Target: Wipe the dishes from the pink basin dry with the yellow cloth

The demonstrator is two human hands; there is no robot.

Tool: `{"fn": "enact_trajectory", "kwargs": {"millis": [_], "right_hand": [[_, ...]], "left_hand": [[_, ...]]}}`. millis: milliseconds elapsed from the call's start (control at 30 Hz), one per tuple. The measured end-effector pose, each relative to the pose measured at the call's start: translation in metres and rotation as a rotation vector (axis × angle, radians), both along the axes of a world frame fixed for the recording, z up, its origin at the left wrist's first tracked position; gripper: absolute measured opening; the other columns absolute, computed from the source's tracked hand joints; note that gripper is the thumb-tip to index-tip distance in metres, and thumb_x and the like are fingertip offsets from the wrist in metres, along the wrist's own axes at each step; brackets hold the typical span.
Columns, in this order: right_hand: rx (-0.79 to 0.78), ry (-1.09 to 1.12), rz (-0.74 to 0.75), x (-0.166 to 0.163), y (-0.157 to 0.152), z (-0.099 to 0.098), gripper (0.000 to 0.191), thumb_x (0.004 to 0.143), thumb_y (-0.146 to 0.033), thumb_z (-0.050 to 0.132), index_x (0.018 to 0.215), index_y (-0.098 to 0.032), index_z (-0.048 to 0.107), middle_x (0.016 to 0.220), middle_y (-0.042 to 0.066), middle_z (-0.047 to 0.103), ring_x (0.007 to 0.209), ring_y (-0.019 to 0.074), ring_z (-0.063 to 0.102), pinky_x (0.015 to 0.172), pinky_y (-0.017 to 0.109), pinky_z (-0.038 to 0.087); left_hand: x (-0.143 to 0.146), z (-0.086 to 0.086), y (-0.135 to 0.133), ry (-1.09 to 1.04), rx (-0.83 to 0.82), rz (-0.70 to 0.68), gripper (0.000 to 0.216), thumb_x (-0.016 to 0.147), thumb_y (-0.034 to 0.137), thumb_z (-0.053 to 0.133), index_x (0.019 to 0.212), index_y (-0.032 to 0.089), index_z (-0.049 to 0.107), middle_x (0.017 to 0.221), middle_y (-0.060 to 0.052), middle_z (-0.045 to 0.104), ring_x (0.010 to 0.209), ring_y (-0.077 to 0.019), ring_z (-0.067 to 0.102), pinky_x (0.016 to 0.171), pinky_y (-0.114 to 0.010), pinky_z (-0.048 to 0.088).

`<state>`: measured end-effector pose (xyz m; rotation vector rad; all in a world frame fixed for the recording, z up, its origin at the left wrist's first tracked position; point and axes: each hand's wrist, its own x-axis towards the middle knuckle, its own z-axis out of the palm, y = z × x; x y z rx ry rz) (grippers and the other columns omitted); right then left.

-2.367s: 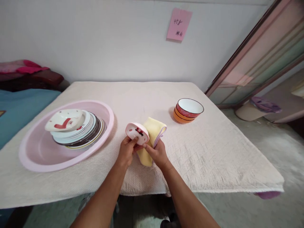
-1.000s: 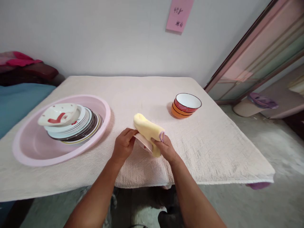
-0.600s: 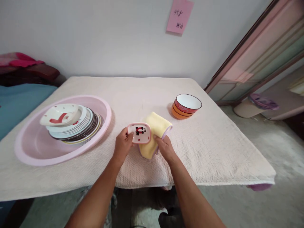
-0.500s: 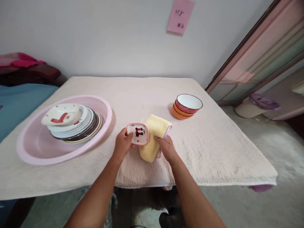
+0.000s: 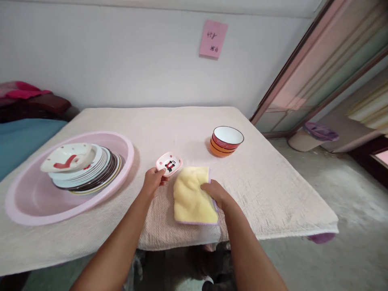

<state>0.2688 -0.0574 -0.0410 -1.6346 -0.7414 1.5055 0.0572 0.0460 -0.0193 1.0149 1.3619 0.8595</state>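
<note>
My left hand (image 5: 153,180) pinches the near rim of a small pink dish (image 5: 169,163) with a black and red cartoon print, held just above the table. My right hand (image 5: 216,194) rests on the right edge of a yellow cloth (image 5: 190,195) that lies flat near the table's front edge, fingers curled onto it. The dish is just left of and behind the cloth.
A pink basin (image 5: 27,202) at the left holds a stack of plates (image 5: 81,169) with a red-patterned dish on top. Stacked red and orange bowls (image 5: 226,140) stand at the back right. A white tablecloth (image 5: 273,190) covers the table. A pink note (image 5: 213,39) hangs on the wall.
The cloth has come off the dish and now lies spread flat on the table under my right hand. My left hand has carried the dish slightly left and away from me.
</note>
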Motion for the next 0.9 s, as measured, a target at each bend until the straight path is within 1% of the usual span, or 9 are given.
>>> {"fn": "enact_trajectory", "kwargs": {"millis": [100,200,367,467,533,633,767,833,900], "right_hand": [[0.050,-0.074,0.024,0.002,0.003,-0.009,0.032,0.066,-0.018,0.050,0.093,-0.014,0.067,0.090,0.009,0.072,0.077,0.0225,0.066,0.064,0.029,0.051],[0.054,-0.181,0.052,0.001,0.006,-0.013,0.032,0.067,-0.017,0.049,0.093,-0.013,0.068,0.090,0.008,0.072,0.078,0.0214,0.065,0.064,0.027,0.049],[0.059,-0.216,0.059,-0.001,0.009,-0.016,0.031,0.066,-0.015,0.047,0.088,-0.012,0.069,0.086,0.008,0.072,0.076,0.0203,0.064,0.063,0.026,0.048],[0.069,-0.228,0.065,-0.003,0.011,-0.016,0.031,0.066,-0.014,0.047,0.087,-0.012,0.069,0.085,0.008,0.071,0.076,0.0197,0.064,0.063,0.025,0.047],[0.070,-0.241,0.067,-0.004,0.011,-0.014,0.029,0.065,-0.014,0.046,0.085,-0.012,0.068,0.084,0.008,0.071,0.075,0.0194,0.064,0.062,0.024,0.047],[0.068,-0.264,0.064,-0.007,0.011,-0.010,0.027,0.064,-0.013,0.046,0.081,-0.012,0.067,0.083,0.009,0.071,0.074,0.0195,0.063,0.061,0.024,0.046],[0.063,-0.292,0.051,-0.011,0.010,-0.003,0.024,0.065,-0.013,0.046,0.078,-0.013,0.066,0.083,0.010,0.071,0.074,0.0209,0.063,0.060,0.026,0.046],[0.063,-0.297,0.046,-0.012,0.009,0.002,0.023,0.065,-0.013,0.047,0.077,-0.014,0.066,0.082,0.009,0.071,0.075,0.0217,0.063,0.061,0.026,0.046],[0.064,-0.299,0.041,-0.014,0.009,0.008,0.023,0.065,-0.013,0.047,0.076,-0.014,0.066,0.082,0.009,0.071,0.077,0.0226,0.063,0.063,0.027,0.047]], "left_hand": [[0.027,0.006,0.008,0.025,0.009,-0.040,0.013,0.071,0.020,0.060,0.079,0.010,0.061,0.065,-0.005,0.065,0.048,-0.0101,0.059,0.040,-0.018,0.041],[0.059,0.009,0.024,0.059,0.017,-0.100,0.012,0.073,0.019,0.059,0.080,0.010,0.061,0.064,-0.005,0.065,0.049,-0.0103,0.060,0.043,-0.018,0.042],[0.107,0.000,0.057,0.150,0.000,-0.238,0.015,0.077,0.019,0.059,0.086,0.008,0.063,0.067,-0.008,0.066,0.058,-0.0140,0.064,0.051,-0.021,0.047],[0.124,-0.012,0.072,0.207,-0.037,-0.307,0.026,0.084,0.026,0.057,0.102,0.007,0.060,0.091,-0.012,0.066,0.078,-0.0180,0.065,0.068,-0.031,0.052],[0.131,-0.020,0.079,0.230,-0.062,-0.337,0.034,0.087,0.031,0.055,0.114,0.011,0.055,0.110,-0.011,0.060,0.093,-0.0199,0.061,0.079,-0.038,0.052],[0.135,-0.027,0.085,0.237,-0.071,-0.363,0.037,0.088,0.033,0.054,0.119,0.015,0.052,0.119,-0.010,0.055,0.101,-0.0206,0.057,0.084,-0.042,0.050],[0.138,-0.029,0.088,0.233,-0.040,-0.372,0.035,0.088,0.034,0.054,0.117,0.014,0.054,0.114,-0.010,0.057,0.097,-0.0198,0.059,0.081,-0.040,0.051],[0.138,-0.027,0.087,0.234,-0.009,-0.364,0.034,0.088,0.038,0.051,0.106,0.009,0.058,0.097,-0.011,0.063,0.084,-0.0186,0.063,0.073,-0.034,0.052],[0.134,-0.023,0.083,0.235,0.030,-0.351,0.039,0.088,0.044,0.046,0.090,0.008,0.061,0.074,-0.011,0.064,0.067,-0.0177,0.064,0.060,-0.028,0.050]]}}
